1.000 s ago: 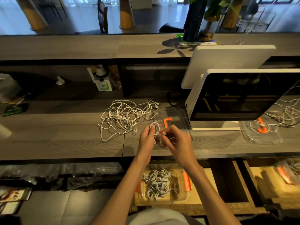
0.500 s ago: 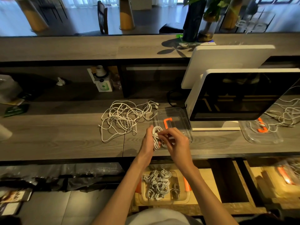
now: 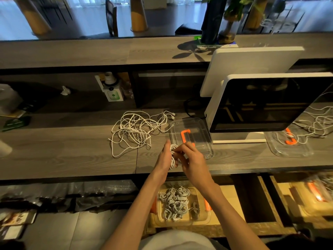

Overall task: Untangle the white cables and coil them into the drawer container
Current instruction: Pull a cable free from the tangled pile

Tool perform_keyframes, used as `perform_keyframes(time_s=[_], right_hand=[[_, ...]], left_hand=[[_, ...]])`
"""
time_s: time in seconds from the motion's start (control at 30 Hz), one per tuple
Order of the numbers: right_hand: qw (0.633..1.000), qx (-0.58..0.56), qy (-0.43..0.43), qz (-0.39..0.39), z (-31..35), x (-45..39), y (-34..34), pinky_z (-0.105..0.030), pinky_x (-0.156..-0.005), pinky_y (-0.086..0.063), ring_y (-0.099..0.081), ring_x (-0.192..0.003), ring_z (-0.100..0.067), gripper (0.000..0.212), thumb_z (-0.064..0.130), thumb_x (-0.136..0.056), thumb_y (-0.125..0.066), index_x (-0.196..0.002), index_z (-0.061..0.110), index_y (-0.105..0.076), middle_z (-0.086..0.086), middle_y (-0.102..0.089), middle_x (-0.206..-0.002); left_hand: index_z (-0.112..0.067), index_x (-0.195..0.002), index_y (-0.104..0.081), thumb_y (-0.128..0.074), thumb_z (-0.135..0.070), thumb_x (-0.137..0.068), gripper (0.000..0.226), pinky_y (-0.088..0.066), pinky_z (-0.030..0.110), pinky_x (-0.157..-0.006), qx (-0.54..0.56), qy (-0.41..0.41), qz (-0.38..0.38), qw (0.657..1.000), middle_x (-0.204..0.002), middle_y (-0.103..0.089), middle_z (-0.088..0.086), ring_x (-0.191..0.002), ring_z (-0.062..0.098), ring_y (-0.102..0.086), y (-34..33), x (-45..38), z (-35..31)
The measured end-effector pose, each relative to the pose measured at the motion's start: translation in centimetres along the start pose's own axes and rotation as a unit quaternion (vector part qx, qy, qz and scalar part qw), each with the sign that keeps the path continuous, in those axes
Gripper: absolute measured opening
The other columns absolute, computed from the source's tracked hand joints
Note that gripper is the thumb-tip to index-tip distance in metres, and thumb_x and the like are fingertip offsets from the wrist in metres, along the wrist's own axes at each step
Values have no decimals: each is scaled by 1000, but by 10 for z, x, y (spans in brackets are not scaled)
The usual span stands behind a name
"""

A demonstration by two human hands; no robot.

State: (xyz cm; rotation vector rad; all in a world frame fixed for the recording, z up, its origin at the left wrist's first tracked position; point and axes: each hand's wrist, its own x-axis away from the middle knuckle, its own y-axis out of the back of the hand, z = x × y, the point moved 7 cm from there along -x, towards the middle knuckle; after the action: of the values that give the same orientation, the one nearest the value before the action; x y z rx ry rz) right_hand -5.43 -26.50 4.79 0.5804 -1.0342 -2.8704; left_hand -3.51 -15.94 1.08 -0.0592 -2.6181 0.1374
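Note:
My left hand (image 3: pixel 164 157) holds a small coil of white cable (image 3: pixel 173 156) upright above the desk's front edge. My right hand (image 3: pixel 191 159) pinches the loose end of that same coil at its top. A tangled pile of white cables (image 3: pixel 134 131) lies on the desk to the left of my hands. Below the desk, an open drawer holds a clear container (image 3: pixel 204 218) with several coiled white cables (image 3: pixel 175 202) in it.
A clear lid with an orange handle (image 3: pixel 189 136) lies just behind my hands. A white monitor (image 3: pixel 266 105) stands at the right. Another clear lid (image 3: pixel 288 147) with cables sits at the far right. A second open drawer (image 3: pixel 306 199) is lower right.
Both hands have dropped slightly toward the desk's front edge. The coil has turned from a round loop into a tighter upright bundle as my right hand winds the end round it.

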Motion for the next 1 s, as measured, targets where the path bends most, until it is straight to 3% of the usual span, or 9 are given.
perform_keyframes(time_s=[0.1, 0.23, 0.4, 0.53, 0.7, 0.83, 0.93, 1.0], right_hand=[[1000, -24, -19, 6, -6, 3, -5, -17, -85, -51, -58, -99, -3, 12, 7, -99, -65, -108, 14, -68, 7, -54, -109], [989, -95, -113, 32, -23, 3, -13, -15, -86, -48, -56, -99, 1, 7, 22, -99, -67, -103, 27, -71, 5, -51, -105], [986, -124, -107, 40, -14, 6, -16, -8, -75, -49, -61, -94, 4, 11, 17, -99, -67, -107, 14, -74, 2, -57, -103], [985, -143, -97, 15, -17, 8, -9, -17, -80, -55, -66, -100, -6, 20, 20, -101, -65, -120, 26, -67, 11, -67, -110], [961, -184, -205, -12, -42, 17, -11, -15, -74, -54, -70, -90, -2, 21, 32, -99, -67, -118, 23, -65, 10, -71, -100], [937, -209, -275, 46, -70, 35, -31, -22, -71, -58, -72, -85, -8, 20, 34, -98, -68, -110, 19, -71, 3, -76, -94], [901, -258, -346, 51, -97, 62, -50, -30, -71, -59, -72, -81, -15, 16, 28, -98, -70, -106, 14, -74, -3, -78, -91], [881, -260, -392, 49, -117, 84, -63, -29, -71, -59, -71, -80, -15, 14, 25, -97, -71, -103, 13, -75, -4, -77, -90]], left_hand=[[-13, -78, -60, -28, -50, -108, 57, -36, 27, -52, -8, 11, -9, 1000, -56, -55, -2, -51, 12, -46, 4, -3, 5], [-11, -84, -61, -31, -46, -108, 52, -37, 21, -45, 23, 36, -9, 999, -61, -62, 1, -47, 9, -50, 8, -4, 10], [-12, -80, -60, -38, -39, -106, 44, -37, 23, -46, 84, 60, -37, 994, -66, -63, 5, -55, 14, -56, 9, -11, 17], [-13, -84, -64, -42, -31, -104, 35, -37, 20, -42, 115, 63, -43, 990, -65, -64, 1, -53, 12, -56, 13, -16, 24], [-15, -93, -71, -41, -34, -107, 38, -40, 25, -47, 44, 54, -2, 998, -88, -76, 8, -65, 16, -63, 7, -18, 35], [-8, -109, -70, -42, -47, -106, 48, -43, 21, -46, -23, 84, 17, 996, -81, -69, 11, -60, 17, -64, 7, -22, 60], [-13, -123, -65, -50, -58, -96, 55, -49, 23, -53, -54, 112, 23, 992, -110, -72, 16, -84, 25, -70, 12, -27, 91], [-7, -118, -65, -51, -47, -100, 46, -50, 24, -49, -66, 148, 29, 986, -98, -71, 17, -69, 21, -68, 14, -26, 115]])
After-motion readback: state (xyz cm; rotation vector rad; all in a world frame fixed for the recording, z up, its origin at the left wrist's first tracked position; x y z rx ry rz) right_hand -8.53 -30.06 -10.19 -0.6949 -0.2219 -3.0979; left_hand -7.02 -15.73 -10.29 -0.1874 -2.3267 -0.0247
